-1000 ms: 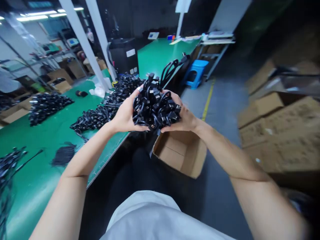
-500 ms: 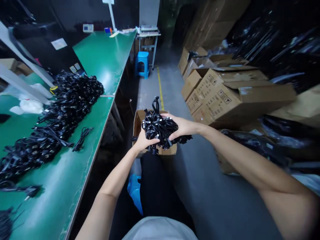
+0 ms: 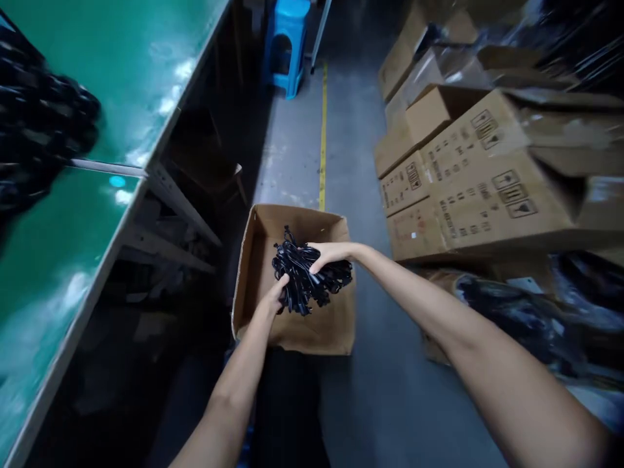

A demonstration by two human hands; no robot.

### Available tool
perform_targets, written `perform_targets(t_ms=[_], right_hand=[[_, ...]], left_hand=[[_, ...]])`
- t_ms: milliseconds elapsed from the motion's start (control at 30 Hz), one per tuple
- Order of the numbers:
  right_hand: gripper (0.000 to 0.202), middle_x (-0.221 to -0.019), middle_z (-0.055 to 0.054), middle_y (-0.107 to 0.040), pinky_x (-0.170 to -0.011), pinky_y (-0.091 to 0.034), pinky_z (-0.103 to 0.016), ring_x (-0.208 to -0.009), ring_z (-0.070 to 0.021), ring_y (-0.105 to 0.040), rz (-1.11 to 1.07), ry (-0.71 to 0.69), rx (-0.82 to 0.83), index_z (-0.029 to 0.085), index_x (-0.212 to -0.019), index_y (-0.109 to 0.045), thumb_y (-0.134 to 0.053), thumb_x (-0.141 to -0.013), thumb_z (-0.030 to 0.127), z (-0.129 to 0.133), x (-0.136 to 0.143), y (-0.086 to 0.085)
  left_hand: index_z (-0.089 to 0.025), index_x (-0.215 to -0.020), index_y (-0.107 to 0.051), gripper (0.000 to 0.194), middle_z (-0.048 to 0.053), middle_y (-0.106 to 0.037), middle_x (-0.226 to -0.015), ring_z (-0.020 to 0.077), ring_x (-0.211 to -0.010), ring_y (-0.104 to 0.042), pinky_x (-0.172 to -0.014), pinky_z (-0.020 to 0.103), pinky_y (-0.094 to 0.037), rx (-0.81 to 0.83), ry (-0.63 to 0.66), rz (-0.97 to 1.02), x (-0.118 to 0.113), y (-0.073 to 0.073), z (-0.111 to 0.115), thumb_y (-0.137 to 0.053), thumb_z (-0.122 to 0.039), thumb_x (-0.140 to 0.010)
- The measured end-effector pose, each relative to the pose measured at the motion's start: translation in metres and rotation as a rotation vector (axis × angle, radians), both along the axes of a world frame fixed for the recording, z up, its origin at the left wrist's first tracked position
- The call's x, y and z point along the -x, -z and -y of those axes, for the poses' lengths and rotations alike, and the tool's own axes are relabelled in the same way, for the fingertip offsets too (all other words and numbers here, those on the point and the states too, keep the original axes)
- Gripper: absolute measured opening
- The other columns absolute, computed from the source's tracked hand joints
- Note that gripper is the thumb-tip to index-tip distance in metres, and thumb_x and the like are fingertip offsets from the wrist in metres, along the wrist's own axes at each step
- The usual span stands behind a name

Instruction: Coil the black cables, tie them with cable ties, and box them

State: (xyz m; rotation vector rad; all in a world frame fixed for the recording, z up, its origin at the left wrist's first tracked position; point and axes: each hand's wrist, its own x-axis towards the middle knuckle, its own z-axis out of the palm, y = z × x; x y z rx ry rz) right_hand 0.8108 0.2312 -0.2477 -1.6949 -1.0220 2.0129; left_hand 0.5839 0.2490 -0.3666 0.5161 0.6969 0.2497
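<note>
Between my two hands is a thick bunch of black cables (image 3: 305,279), looped and bundled, with small plug ends showing. My left hand (image 3: 277,292) grips its left side, thumb on top and the other fingers mostly hidden beneath. From the right, my right hand (image 3: 327,255) is closed over the top of the bunch. The cables are at the mouth of an open cardboard box (image 3: 312,335), whose brown inner walls show around them; how deep they hang inside I cannot tell.
To the left runs a green-topped table (image 3: 131,65) with a heap of black cables (image 3: 43,123) on it. A blue plastic stool (image 3: 287,45) stands ahead by a yellow floor line (image 3: 322,143). Stacked cardboard cartons (image 3: 468,175) and black plastic-wrapped goods (image 3: 517,318) line the right side.
My hands have lowered the cable bunch from above the box to its opening. The view has tilted down, so more of the box shows and less of the table.
</note>
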Motion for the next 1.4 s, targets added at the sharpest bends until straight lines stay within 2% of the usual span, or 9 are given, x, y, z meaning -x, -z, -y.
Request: perform_targets(t_ms=[133,267,500,733,833,1067,1200,1300,1400], right_hand=[[0.073,-0.107,-0.009,-0.069,-0.074,-0.061,-0.04,-0.094,-0.0308,-0.068,-0.203,-0.101,0.231,0.019,-0.118,-0.056,-0.089,-0.054,0.029,-0.053,-0.007,0.097],[0.069,-0.101,-0.01,-0.07,-0.064,-0.061,-0.042,-0.085,-0.031,-0.07,-0.262,-0.121,0.351,0.018,-0.113,-0.059,-0.09,-0.051,0.027,-0.069,-0.01,0.182],[0.078,-0.112,-0.009,-0.068,-0.077,-0.06,-0.046,-0.093,-0.0293,-0.069,-0.434,0.152,0.419,0.025,-0.122,-0.052,-0.089,-0.053,0.025,-0.021,-0.004,0.289],[0.076,-0.11,-0.012,-0.068,-0.089,-0.056,-0.045,-0.095,-0.0269,-0.068,-0.524,0.524,0.435,0.021,-0.123,-0.046,-0.083,-0.057,0.028,0.048,0.063,0.375],[0.074,-0.11,-0.014,-0.067,-0.09,-0.055,-0.045,-0.094,-0.0272,-0.067,-0.559,0.632,0.439,0.019,-0.119,-0.048,-0.081,-0.054,0.027,0.068,0.083,0.406],[0.087,-0.118,-0.009,-0.063,-0.091,-0.053,-0.05,-0.099,-0.0268,-0.064,-0.513,0.852,0.46,0.025,-0.123,-0.042,-0.085,-0.047,0.022,0.111,0.109,0.46],[0.083,-0.12,-0.009,-0.061,-0.094,-0.051,-0.046,-0.105,-0.0259,-0.062,-0.486,0.943,0.435,0.024,-0.124,-0.041,-0.085,-0.054,0.032,0.124,0.12,0.47],[0.078,-0.121,-0.01,-0.06,-0.095,-0.05,-0.044,-0.108,-0.0256,-0.061,-0.446,0.975,0.419,0.024,-0.125,-0.041,-0.083,-0.061,0.041,0.129,0.122,0.468],[0.077,-0.122,-0.012,-0.06,-0.094,-0.051,-0.045,-0.109,-0.0265,-0.06,-0.428,0.944,0.417,0.022,-0.127,-0.04,-0.079,-0.066,0.05,0.13,0.118,0.463]], left_hand=[[-0.016,-0.125,-0.054,0.099,0.018,-0.06,-0.129,0.0402,-0.125,-0.05,-0.104,0.054,-0.042,0.186,0.018,-0.075,-0.01,0.083,-0.009,-0.055,-0.089,-0.058],[-0.017,-0.13,-0.052,0.098,0.016,-0.059,-0.131,0.0372,-0.126,-0.05,-0.104,0.053,-0.043,0.289,0.003,-0.116,-0.014,0.139,-0.002,-0.042,-0.09,-0.066],[-0.012,-0.124,-0.059,0.081,0.018,-0.066,-0.118,0.0339,-0.113,-0.061,-0.098,0.048,-0.049,0.417,0.152,-0.364,0.005,0.213,-0.029,-0.055,-0.075,-0.075],[-0.016,-0.131,-0.055,0.077,0.018,-0.064,-0.122,0.0324,-0.109,-0.063,-0.097,0.045,-0.05,0.274,0.353,-0.518,0.026,0.261,-0.068,-0.076,-0.058,-0.069],[-0.017,-0.134,-0.051,0.084,0.019,-0.062,-0.126,0.0338,-0.112,-0.062,-0.097,0.046,-0.05,0.176,0.396,-0.591,0.03,0.278,-0.064,-0.081,-0.055,-0.065],[-0.019,-0.144,-0.034,0.085,0.016,-0.048,-0.142,0.0284,-0.128,-0.049,-0.107,0.039,-0.041,-0.123,0.323,-0.782,0.035,0.314,-0.017,-0.074,-0.049,-0.076],[-0.02,-0.14,-0.04,0.077,0.013,-0.047,-0.143,0.0263,-0.133,-0.044,-0.113,0.036,-0.033,-0.236,0.35,-0.775,0.047,0.32,-0.014,-0.075,-0.046,-0.076],[-0.018,-0.136,-0.044,0.087,0.013,-0.048,-0.142,0.0266,-0.136,-0.04,-0.117,0.036,-0.025,-0.266,0.4,-0.749,0.065,0.313,-0.023,-0.087,-0.034,-0.063],[-0.012,-0.131,-0.047,0.096,0.018,-0.055,-0.133,0.032,-0.132,-0.043,-0.116,0.044,-0.027,-0.214,0.454,-0.761,0.078,0.306,-0.031,-0.094,-0.026,-0.048]])
